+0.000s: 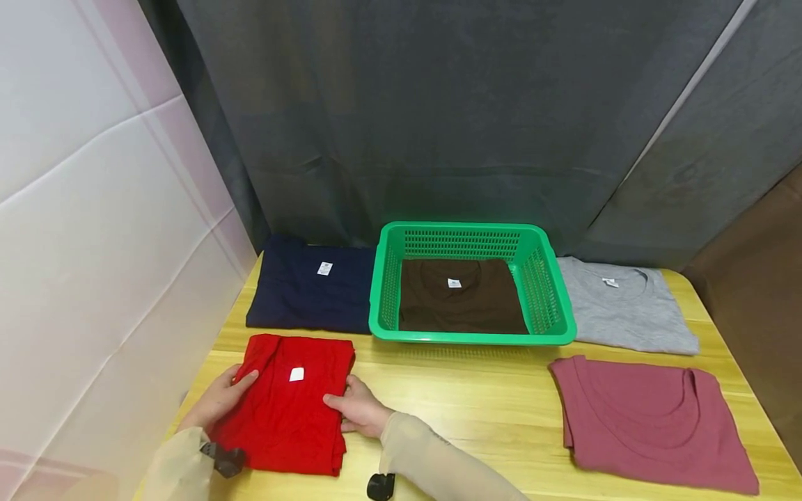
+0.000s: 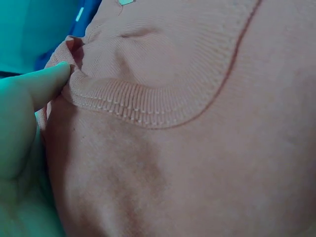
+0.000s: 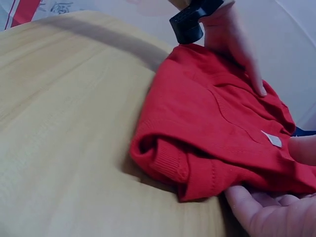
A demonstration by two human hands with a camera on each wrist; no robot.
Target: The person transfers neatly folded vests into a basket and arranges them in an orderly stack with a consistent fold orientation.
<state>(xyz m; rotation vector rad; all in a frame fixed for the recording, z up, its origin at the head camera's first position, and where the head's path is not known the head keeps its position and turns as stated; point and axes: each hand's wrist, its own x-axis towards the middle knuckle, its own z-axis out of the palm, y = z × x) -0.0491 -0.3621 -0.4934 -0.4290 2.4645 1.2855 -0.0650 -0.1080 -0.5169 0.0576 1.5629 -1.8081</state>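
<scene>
Wooden table (image 1: 464, 403) under red shirt (image 1: 288, 410) — grey curtain (image 1: 438, 125) behind.

No lettering can be read. Between the gripping left hand (image 1: 222, 398) and right hand (image 1: 363, 409), a white neck label (image 1: 296, 374) sits on the red T-shirt (image 1: 285, 424). Beyond the grip, the navy garment (image 1: 310, 299) bears a pale tag (image 1: 324, 268), its print too small; farther right, the brown T-shirt's label (image 1: 454, 283) and the grey T-shirt's label (image 1: 610, 282) are equally illegible.

Red shirt (image 1: 291, 417), navy shirt (image 1: 301, 299), dk brn shirt (image 1: 464, 309), dusty-pink shirt (image 1: 651, 431) are looking plain; gry shirt (image 1: 629, 316) is looking mottled; bskt (image 1: 473, 339) is showing grn; tbl (image 1: 464, 410), ylw woodgrain.
</scene>
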